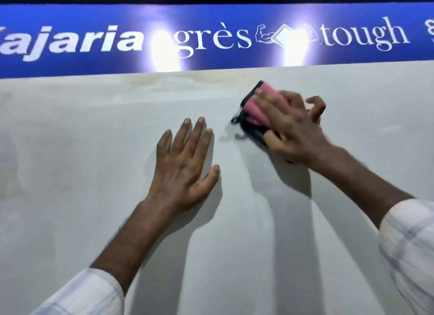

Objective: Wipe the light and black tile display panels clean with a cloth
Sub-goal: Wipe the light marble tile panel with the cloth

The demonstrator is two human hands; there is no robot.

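Observation:
A light grey tile panel (94, 174) fills most of the head view. My right hand (291, 129) presses a pink cloth with black edging (254, 108) against the panel near its upper edge, thumb and fingers curled round the cloth. The hand is blurred. My left hand (185, 164) lies flat on the panel just left of the cloth, fingers straight and spread. No black panel is in sight.
A blue sign band (211, 37) with white lettering runs across the top, with two bright light reflections on it. A faint yellowish stain (169, 80) marks the panel just under the band. Checked light shirt sleeves cover both forearms low in the frame.

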